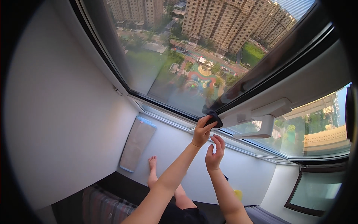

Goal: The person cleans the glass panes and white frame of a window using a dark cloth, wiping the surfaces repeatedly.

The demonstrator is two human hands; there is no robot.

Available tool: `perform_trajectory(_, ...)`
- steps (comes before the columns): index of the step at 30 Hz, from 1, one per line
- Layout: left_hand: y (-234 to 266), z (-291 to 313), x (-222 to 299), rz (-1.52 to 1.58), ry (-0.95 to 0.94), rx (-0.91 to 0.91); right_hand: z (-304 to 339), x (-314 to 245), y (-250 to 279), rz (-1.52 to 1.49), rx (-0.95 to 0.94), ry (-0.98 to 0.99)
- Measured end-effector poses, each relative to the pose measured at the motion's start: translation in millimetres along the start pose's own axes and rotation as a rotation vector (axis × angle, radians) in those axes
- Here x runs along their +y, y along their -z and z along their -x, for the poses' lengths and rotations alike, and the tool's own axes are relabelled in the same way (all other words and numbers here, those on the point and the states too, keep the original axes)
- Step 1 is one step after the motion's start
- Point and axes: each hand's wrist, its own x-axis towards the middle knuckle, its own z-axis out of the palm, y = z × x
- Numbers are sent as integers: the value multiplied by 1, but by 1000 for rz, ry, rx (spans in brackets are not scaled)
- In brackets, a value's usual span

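Observation:
My left hand (202,130) is closed on a dark cloth (213,118), which it presses against the lower right corner of the window pane (175,86), where glass meets frame. My right hand (215,152) hangs just below and to the right, its fingers apart and loosely curled, with nothing in them. Up and to the right of that hand, a white window handle (265,125) juts from the white frame (242,118). Part of the cloth is hidden behind the left fingers.
A grey flat pad with light blue edges (138,143) lies on the white sill (179,149) at the left, near my bare foot (152,161). Something yellow (238,194) shows beside my right forearm. A dark-framed panel (317,189) stands at the lower right. Tall buildings are outside, far below.

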Motion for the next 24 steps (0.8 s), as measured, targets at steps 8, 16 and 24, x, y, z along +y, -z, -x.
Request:
perform_trajectory(8, 176, 45, -138, -477, 435, 409, 12, -1, -109, -52, -109, -29)
perform_trajectory(16, 289, -25, -268, -679, 508, 443, 53, 3, -183, -48, -147, -147)
perform_trajectory(24, 212, -7, -257, -589, 583, 553, 39, 42, -160, 0, -63, -176)
